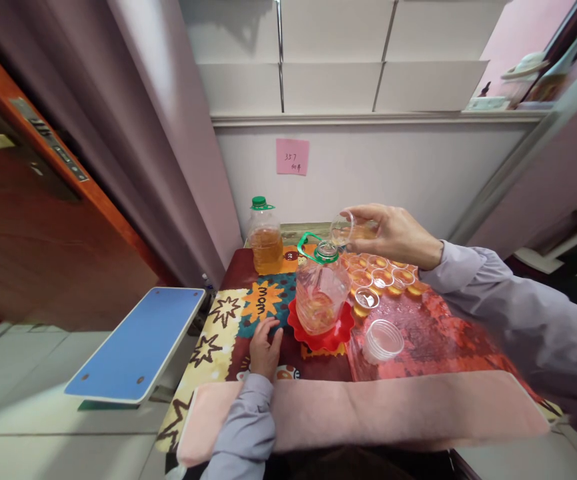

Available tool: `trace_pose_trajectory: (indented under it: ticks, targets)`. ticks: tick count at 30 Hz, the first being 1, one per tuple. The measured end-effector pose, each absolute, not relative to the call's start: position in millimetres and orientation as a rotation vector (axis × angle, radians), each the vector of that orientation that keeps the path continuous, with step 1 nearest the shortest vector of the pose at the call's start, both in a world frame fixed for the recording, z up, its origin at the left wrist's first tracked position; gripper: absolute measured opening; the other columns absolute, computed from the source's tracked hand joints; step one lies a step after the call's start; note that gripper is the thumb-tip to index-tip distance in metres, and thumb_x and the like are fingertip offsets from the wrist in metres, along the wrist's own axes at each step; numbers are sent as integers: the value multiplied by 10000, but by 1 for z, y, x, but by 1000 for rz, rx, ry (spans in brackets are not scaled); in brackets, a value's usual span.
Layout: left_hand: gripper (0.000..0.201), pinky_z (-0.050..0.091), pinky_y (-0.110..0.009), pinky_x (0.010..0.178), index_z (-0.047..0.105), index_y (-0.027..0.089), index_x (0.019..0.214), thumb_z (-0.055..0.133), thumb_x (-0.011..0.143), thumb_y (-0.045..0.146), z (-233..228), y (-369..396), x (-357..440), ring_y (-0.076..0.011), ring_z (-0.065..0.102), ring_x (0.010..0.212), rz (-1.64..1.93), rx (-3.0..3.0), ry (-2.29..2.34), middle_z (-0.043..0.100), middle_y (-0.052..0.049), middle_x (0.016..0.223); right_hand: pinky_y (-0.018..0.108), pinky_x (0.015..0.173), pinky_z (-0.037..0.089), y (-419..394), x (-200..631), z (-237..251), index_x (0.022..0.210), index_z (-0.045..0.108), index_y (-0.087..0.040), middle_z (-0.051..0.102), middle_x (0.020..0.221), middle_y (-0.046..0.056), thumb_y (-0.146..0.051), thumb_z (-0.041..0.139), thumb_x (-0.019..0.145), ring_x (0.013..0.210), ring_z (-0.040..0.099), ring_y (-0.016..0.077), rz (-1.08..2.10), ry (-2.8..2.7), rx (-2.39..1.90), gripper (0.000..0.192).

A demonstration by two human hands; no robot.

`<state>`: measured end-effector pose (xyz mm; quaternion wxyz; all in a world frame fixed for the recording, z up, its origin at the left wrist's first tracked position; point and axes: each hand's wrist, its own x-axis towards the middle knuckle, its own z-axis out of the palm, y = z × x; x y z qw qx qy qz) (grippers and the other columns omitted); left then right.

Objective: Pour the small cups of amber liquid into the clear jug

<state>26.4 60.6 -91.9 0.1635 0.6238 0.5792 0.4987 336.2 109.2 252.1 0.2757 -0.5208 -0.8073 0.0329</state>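
Note:
My right hand [401, 233] grips a clear plastic cup [342, 229], tilted at the mouth of a large clear bottle [318, 293]. This bottle is uncapped, with a green ring handle at its neck and a little amber liquid low inside. It stands in a red scalloped dish [325, 343]. Flat on the tablecloth to the left of the dish lies my left hand [267, 348], fingers stretched and nothing held. Several small cups of amber liquid [367, 301] crowd together right of the bottle. Nearer me sits a stack of clear cups [383, 340].
A green-capped bottle of amber liquid [267, 247] stands at the back left. A pink towel [368, 410] covers the table's near edge. Beyond the left edge is a blue board [138, 343]. The wall behind bears a pink note [292, 157].

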Motion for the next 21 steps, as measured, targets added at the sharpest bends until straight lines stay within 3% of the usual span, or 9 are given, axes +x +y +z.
trace_pose_trajectory:
  ticks: [7,21]
  targets:
    - [265,571,-479,1024,737,225,1004,621,920,448,-91,60,26,-263,713,1101,1407,1779,1652,750,-118,1165,398,868,588,110,337,252,1299,736,-243,768,1182,79,-334,790,789,917,748,248,64,-2198,-1406,521]
    - [254,570,-480,1020,736,227,1001,616,918,436,-91,60,26,-263,714,1088,1413,1769,1661,749,-107,1150,411,905,580,116,335,250,1352,701,-253,750,1249,87,-342,759,815,1016,728,274,-89,-2273,-1368,548]
